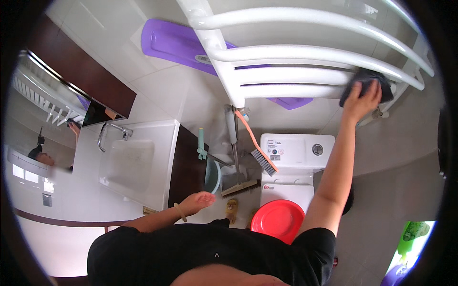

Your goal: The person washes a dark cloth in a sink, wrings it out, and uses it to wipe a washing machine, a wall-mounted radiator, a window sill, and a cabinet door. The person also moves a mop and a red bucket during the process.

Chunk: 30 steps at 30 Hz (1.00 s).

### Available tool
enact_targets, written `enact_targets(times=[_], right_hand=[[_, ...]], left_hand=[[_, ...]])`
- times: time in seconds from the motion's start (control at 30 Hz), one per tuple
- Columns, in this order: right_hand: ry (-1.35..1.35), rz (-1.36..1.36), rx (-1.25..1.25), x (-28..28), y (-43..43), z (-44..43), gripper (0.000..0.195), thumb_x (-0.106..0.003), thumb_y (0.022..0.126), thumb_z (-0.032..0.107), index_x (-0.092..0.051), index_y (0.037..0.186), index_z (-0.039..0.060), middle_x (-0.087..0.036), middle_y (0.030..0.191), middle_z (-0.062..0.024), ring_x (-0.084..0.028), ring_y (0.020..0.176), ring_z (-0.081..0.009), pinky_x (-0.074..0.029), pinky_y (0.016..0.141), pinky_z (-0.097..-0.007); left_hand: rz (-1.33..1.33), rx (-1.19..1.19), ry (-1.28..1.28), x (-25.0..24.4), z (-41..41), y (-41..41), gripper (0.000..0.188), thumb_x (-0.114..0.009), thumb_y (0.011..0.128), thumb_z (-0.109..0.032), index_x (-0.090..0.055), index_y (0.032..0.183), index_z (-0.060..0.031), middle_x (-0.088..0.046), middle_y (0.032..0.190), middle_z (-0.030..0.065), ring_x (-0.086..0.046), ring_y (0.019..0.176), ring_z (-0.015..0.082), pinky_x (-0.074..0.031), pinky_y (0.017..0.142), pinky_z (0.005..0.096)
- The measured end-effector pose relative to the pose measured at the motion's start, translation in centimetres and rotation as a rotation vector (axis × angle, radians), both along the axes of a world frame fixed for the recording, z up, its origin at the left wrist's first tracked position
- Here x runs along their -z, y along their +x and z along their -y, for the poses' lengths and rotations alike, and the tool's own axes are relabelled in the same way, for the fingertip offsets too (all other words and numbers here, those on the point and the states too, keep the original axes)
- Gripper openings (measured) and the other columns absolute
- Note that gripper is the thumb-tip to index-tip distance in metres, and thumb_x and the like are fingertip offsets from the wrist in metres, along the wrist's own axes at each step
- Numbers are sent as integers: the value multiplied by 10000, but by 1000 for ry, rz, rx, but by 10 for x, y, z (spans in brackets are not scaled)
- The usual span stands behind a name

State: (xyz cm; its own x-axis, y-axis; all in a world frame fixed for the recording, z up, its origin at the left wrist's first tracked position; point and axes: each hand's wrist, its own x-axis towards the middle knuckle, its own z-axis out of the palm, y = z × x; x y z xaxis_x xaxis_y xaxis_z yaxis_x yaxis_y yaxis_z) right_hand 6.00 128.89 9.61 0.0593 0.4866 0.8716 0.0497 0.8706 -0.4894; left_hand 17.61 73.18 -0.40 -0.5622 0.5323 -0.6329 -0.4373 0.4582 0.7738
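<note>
My right hand point(363, 98) presses a dark cloth point(385, 85) against the right end of the lower bars of a white towel radiator point(293, 76) on the wall. The arm reaches up over the right side of the toilet. My left hand point(198, 202), with a pale bangle at the wrist, hangs beside the vanity with nothing in it. A purple plastic tub point(171, 43) is partly hidden behind the radiator. An orange-handled brush point(265, 162) hangs below the radiator, bristles down, in front of the toilet tank point(298, 150).
A red basin point(279, 220) rests on the toilet lid point(286, 195). At left are a white sink point(132, 164) with a chrome faucet point(114, 130) and a mirror cabinet. A light blue bucket point(216, 177), a broom point(239, 187) and a dustpan stand between vanity and toilet.
</note>
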Motion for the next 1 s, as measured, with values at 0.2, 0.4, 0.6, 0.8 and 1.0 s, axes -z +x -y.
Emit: enact_targets(times=[0.2,0.4,0.6,0.8,1.0], right_hand=[[-672,-582,-471,-18,11,41,349,-526,907,139,-466,1206,-29,-533,1107,-135,-532,986,-221,-448,843,-326],[624,72,-243,-91,39,209,353,-635,793,157,-553,1136,172,-540,1100,-60,-505,1067,-254,-374,890,-433],[905,336,-76,-147,-11,239,359,-590,708,221,-564,1057,141,-503,829,22,-510,776,-153,-398,675,-320],[1007,389,-138,-154,9,154,341,-611,688,320,-581,996,178,-564,853,36,-572,767,-139,-437,667,-284],[693,601,-65,-151,75,0,577,-784,550,237,-565,1078,156,-602,1029,-21,-560,995,-243,-402,871,-402]], left_hand=[[-42,2,36,-6,25,17,341,-573,896,-106,-488,1210,-5,-581,1161,109,-562,1045,158,-441,929,296],[-107,11,119,-13,30,23,333,-550,917,-143,-486,1222,-26,-589,1151,90,-566,1033,154,-448,883,284],[-45,21,174,-25,11,21,329,-526,932,-176,-480,1230,-44,-584,1169,102,-573,1032,176,-448,872,297],[-110,-65,150,-43,10,0,303,-524,930,-146,-493,1215,-50,-596,1156,94,-587,1009,170,-451,852,284],[-49,-223,33,-21,56,2,345,-557,914,-233,-503,1196,-43,-613,1123,84,-598,947,141,-474,802,258]])
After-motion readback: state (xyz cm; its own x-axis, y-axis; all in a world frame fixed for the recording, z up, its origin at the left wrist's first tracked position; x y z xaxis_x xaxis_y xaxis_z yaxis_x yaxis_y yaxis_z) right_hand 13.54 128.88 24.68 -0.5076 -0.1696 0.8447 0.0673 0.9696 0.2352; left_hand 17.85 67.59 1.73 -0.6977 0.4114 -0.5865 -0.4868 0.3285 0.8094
